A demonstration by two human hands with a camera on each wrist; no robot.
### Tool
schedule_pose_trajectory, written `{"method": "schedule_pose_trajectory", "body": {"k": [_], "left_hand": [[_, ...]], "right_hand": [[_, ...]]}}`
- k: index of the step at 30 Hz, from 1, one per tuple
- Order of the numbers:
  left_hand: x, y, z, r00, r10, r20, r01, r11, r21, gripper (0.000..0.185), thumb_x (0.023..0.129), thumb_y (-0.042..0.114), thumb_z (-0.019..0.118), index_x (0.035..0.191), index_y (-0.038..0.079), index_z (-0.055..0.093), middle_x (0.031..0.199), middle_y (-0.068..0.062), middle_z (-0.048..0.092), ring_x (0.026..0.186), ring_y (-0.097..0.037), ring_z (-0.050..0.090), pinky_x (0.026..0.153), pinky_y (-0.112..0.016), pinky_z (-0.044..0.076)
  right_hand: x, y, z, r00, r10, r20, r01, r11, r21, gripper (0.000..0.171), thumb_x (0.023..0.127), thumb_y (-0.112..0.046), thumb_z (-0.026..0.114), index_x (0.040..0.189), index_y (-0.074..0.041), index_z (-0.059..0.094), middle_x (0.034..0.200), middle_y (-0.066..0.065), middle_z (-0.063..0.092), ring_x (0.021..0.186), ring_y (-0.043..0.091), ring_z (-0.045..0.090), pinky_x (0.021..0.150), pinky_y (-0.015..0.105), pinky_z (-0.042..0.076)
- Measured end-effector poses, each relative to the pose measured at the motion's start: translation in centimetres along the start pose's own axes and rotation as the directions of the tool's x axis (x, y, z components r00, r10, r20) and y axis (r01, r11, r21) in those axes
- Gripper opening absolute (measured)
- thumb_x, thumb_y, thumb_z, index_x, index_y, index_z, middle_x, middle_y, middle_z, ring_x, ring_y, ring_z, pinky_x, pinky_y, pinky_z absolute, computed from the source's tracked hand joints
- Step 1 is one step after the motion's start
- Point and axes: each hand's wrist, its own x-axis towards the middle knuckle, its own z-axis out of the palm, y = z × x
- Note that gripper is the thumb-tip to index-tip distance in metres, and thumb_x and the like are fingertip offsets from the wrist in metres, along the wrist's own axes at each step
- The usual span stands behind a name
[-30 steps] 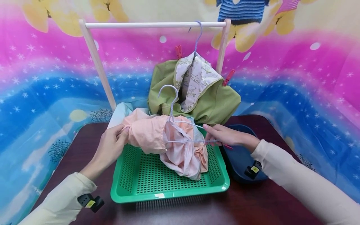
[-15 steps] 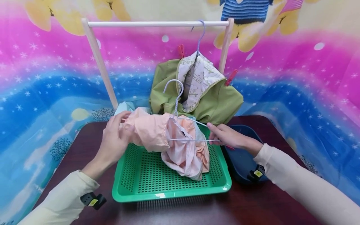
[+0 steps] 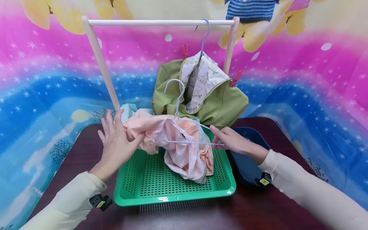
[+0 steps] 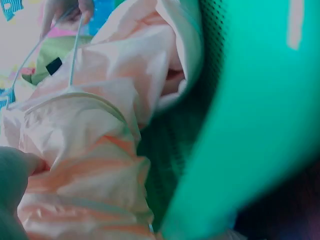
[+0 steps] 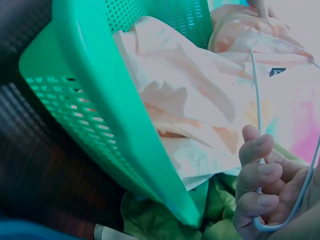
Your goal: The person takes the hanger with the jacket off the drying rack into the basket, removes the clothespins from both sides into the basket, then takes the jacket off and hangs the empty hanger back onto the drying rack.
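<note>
While the right hand [image 3: 230,140] pinches the hanger's [image 3: 184,127] thin wire corner at centre frame, the left hand [image 3: 116,143] — fingers spread — presses the garment [image 3: 169,140], which looks light, limp and best gathered at its hem.

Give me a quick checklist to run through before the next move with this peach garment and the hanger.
1. Right hand grips the hanger at its right end: ok.
2. Left hand has hold of the peach garment: not ok, fingers are spread and only touch the cloth.
3. Garment seated on both hanger shoulders: cannot tell, the cloth is bunched.
4. Garment lifted out of the green basket: not ok, its lower part hangs into it.
5. Free room on the rail left of the hung green jacket: ok.
</note>
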Motion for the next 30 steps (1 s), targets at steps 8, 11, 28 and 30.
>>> {"method": "schedule_pose_trajectory", "body": {"k": [8,11,28,30], "left_hand": [[0.1,-1.8,-1.2,0.989,-0.046,0.14,0.029,0.992,0.12,0.073,0.1,0.037,0.052,0.162,0.028,0.013,0.164,-0.024,0.023,0.074,-0.042,0.062,0.056,-0.052,0.046],[0.1,-2.0,-1.6,0.985,-0.024,0.169,0.0,0.99,0.138,0.06,0.103,0.026,0.045,0.159,0.03,0.023,0.124,-0.021,0.063,0.06,-0.028,0.056,0.047,-0.039,0.038],[1.8,-4.2,-3.1,0.978,-0.084,0.191,0.098,0.993,-0.067,0.04,0.098,0.0,0.035,0.12,0.003,0.068,0.104,-0.023,0.069,0.072,-0.024,0.057,0.056,-0.033,0.043],[2.2,-4.2,-3.3,0.975,-0.133,0.178,0.155,0.981,-0.118,0.04,0.1,0.003,0.034,0.122,0.002,0.068,0.105,-0.022,0.068,0.072,-0.017,0.057,0.056,-0.03,0.044]], "right_hand": [[-0.5,0.1,-0.8,1.0,0.012,-0.012,-0.013,1.0,-0.013,0.075,0.11,-0.05,0.027,0.092,0.006,0.074,0.082,0.016,0.073,0.069,0.02,0.062,0.07,0.034,0.053],[-0.7,0.4,-1.3,1.0,0.02,-0.018,-0.02,0.999,-0.026,0.077,0.11,-0.051,0.026,0.092,0.006,0.074,0.076,0.015,0.071,0.061,0.018,0.057,0.067,0.035,0.052],[-2.2,2.4,-4.8,0.999,0.031,0.015,-0.03,0.995,-0.091,0.072,0.111,-0.048,0.026,0.088,0.0,0.075,0.065,0.003,0.064,0.052,0.015,0.049,0.057,0.031,0.047],[-2.3,2.4,-5.1,0.999,0.023,0.023,-0.02,0.996,-0.09,0.072,0.111,-0.048,0.026,0.086,0.0,0.074,0.065,0.005,0.063,0.052,0.014,0.048,0.057,0.031,0.047]]}}
